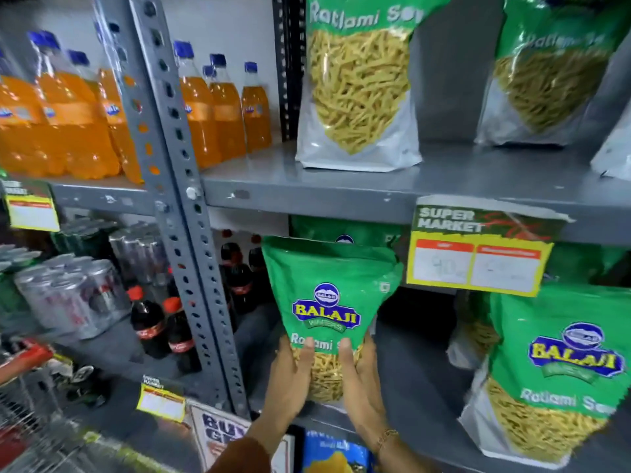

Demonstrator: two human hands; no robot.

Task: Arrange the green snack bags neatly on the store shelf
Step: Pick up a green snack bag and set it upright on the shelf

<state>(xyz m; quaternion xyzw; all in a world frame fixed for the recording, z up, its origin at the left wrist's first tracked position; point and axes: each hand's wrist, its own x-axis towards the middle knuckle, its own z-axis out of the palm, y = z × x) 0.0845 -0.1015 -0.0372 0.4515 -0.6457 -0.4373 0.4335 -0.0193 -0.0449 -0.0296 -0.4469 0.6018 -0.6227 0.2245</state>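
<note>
Balaji Ratlami Sev bag [329,302], green, stands upright at the lower shelf's [420,397] front left; our left hand [290,380] and right hand [362,380] each grip its bottom, grasping firmly.

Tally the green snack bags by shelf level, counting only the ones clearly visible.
Upper shelf: 2, a left bag and a right bag.
Lower shelf: 3, the held bag, one behind it, one at right.
Total: 5

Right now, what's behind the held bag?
Behind the held bag, gripped by the left hand and right hand, the top of another green bag shows. Its lower part is covered.
</note>
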